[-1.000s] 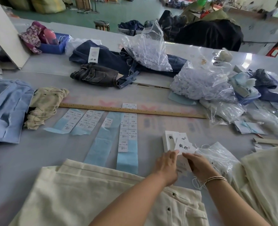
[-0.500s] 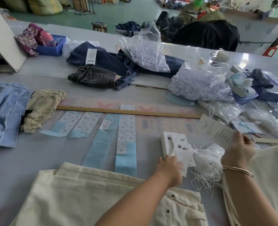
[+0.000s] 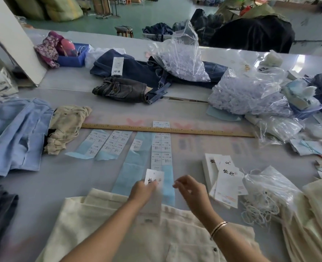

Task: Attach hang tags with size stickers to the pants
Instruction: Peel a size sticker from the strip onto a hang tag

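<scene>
**Above the cream waistband, one tag held upright**

Over the near end of the sticker strip (image 3: 163, 163), hang tag (image 3: 154, 179) pinched at its lower edge by the left hand (image 3: 142, 191). Long axis running away from the body, printed face up, black characters toward the far end; lower half smeared by motion blur, possibly trailing down over the cream pants (image 3: 147, 233). Fingers of the left hand curled around the tag's near portion. Right hand (image 3: 191, 190) just beside, not touching the tag, fingers bent and drawn together at the tips; whether anything sits between them cannot be told. Gold bangle (image 3: 218, 227) on the right wrist.

Farther out: stack of more hang tags (image 3: 224, 178) to the right, white strings (image 3: 258, 210) spilling from a clear bag (image 3: 269, 184). Beyond the strips, wooden ruler (image 3: 167, 130) lying crosswise on the table (image 3: 80, 178). Folded jeans (image 3: 122, 89) and blue garment (image 3: 14, 133) well apart, far and left.
</scene>
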`<state>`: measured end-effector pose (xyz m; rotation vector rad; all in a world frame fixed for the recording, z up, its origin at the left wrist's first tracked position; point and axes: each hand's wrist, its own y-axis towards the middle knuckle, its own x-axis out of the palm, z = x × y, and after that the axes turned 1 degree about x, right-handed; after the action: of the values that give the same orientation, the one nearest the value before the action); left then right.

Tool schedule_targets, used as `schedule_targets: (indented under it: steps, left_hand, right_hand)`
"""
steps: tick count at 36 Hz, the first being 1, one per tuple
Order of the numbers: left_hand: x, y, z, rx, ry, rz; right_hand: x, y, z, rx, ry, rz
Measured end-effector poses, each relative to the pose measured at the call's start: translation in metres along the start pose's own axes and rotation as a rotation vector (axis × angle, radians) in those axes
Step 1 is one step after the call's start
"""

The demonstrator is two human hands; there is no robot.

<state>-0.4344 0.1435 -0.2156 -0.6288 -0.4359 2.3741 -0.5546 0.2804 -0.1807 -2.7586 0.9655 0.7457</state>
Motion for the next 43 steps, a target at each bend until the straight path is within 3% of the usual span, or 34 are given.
schedule_targets:
  steps: [2,6,9,13,19,23,30,38,43]
  left_hand:
    - [-0.016,-0.002,-0.017,0.069,0.171,-0.078]
    - [-0.022,-0.011,-0.036,0.364,0.437,-0.105]
    - [-0.018,-0.014,-0.043,0.491,0.638,-0.069]
    - [-0.011,-0.013,-0.053,0.514,0.817,-0.023]
    - [-0.006,-0.009,-0.058,0.523,0.827,0.019]
    - [-0.005,-0.007,-0.061,0.552,0.81,0.004]
    - [-0.007,-0.016,-0.054,0.628,0.771,0.061]
    - [-0.008,-0.019,-0.051,0.65,0.777,0.092]
    - [-0.008,-0.02,-0.05,0.571,0.777,0.055]
  right_hand:
    - [0.015,0.023,0.0,-0.009,-0.151,0.001]
    - [0.04,0.06,0.009,-0.063,-0.514,-0.334]
    - [0.051,0.071,0.019,-0.096,-0.676,-0.473]
    - [0.056,0.073,0.03,-0.135,-0.706,-0.427]
    - [0.061,0.069,0.037,-0.191,-0.811,-0.353]
    - [0.065,0.071,0.032,-0.092,-0.715,-0.287]
    - [0.065,0.084,0.014,0.087,-0.595,-0.314]
    - [0.042,0.118,0.001,0.373,-0.343,-0.515]
    - [0.016,0.139,-0.014,0.497,0.042,-0.24]
